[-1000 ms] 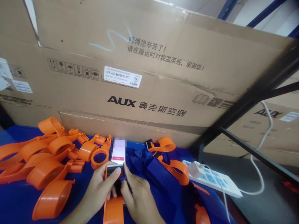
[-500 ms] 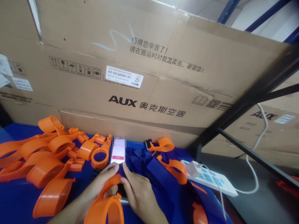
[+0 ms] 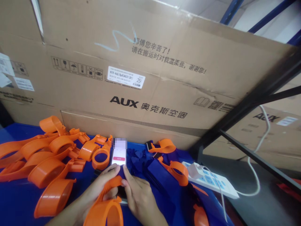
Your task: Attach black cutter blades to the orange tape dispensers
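My left hand (image 3: 100, 186) and my right hand (image 3: 137, 191) meet low in the middle, both closed on one orange plastic ring part (image 3: 107, 207). Its round loop curls toward me at the bottom edge, and its strap end runs up between my thumbs. A small dark piece sits under my fingers, too hidden to name. Just beyond my fingertips a phone (image 3: 118, 153) lies on the blue surface (image 3: 16, 207) with its screen lit.
A heap of orange ring parts (image 3: 44, 160) fills the left. Two more orange rings (image 3: 175, 168) and dark blue pieces (image 3: 141, 157) lie right of the phone. A white power strip (image 3: 211, 180) with a cable sits at the right. A large cardboard box (image 3: 150, 78) walls the back, crossed by a black metal frame (image 3: 249, 100).
The orange part, lying flat under my hands a second ago, has been bent so its loop rises toward me. My hands stay in the same spot.
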A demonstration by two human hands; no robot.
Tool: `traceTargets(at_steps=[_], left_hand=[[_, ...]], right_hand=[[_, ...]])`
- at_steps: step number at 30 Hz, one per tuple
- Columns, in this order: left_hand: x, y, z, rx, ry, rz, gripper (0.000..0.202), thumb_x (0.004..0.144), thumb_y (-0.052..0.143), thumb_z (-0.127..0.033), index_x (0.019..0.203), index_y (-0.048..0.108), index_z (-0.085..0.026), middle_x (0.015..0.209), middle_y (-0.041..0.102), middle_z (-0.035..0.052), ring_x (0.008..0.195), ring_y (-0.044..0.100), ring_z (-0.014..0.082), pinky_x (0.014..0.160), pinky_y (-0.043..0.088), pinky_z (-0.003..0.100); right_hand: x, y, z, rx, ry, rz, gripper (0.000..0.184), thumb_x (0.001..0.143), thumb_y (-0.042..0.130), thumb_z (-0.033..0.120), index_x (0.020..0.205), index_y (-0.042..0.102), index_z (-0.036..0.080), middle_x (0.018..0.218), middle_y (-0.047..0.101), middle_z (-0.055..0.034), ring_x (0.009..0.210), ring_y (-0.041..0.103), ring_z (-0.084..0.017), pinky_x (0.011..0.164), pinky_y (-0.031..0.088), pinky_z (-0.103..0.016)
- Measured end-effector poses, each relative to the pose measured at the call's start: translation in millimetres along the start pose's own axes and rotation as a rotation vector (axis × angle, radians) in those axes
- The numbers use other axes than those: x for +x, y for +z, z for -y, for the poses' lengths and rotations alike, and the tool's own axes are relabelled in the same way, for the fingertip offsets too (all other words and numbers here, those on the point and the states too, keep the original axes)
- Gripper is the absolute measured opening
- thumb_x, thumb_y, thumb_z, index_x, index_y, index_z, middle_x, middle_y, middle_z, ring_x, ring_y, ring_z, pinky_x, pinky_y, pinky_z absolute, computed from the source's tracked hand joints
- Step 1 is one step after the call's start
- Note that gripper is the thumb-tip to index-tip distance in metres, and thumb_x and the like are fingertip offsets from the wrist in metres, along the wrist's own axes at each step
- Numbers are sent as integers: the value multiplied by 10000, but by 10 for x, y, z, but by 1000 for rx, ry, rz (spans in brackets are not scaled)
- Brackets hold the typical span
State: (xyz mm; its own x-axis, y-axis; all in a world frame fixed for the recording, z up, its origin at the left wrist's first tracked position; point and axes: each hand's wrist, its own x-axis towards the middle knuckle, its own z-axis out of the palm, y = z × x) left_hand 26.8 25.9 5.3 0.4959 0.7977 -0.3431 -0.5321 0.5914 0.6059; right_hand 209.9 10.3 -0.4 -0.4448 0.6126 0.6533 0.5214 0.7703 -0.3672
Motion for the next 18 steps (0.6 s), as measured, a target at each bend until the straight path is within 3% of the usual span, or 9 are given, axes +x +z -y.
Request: traceTargets(at_steps=[4,7,12,18], left_hand=[[-31,74,34,83,106,-114,422,884,718,-632,825,598,-232,302,460,-79,253,346,86,348,321,174],[-31,106,77,236,240,-201,384,913,695,-611,991,656,-237,324,458,-100,287,373,92,430,457,200],[-22,75,112,464,372,-208,472,907,705,-605,1180,674,-221,353,479,-95,305,426,126,437,497,240],[-65,70,88,516,386,-201,466,908,713,-585,1189,678,-215,358,496,-90,298,455,135,437,504,250]], right_hand=[[61,-15,24,39,49,-14,555,1090,504,249,1630,401,178,936,799,-96,765,764,-212,737,657,-332],[89,-20,35,42,107,-21,632,1046,577,267,1641,377,192,967,796,-97,776,760,-218,720,649,-329],[55,0,46,-10,161,3,663,1013,495,176,1656,335,161,923,795,-97,669,733,-205,681,639,-326],[78,-11,49,-45,124,59,636,1040,417,170,1662,301,109,856,766,-104,691,728,-222,710,650,-352]])
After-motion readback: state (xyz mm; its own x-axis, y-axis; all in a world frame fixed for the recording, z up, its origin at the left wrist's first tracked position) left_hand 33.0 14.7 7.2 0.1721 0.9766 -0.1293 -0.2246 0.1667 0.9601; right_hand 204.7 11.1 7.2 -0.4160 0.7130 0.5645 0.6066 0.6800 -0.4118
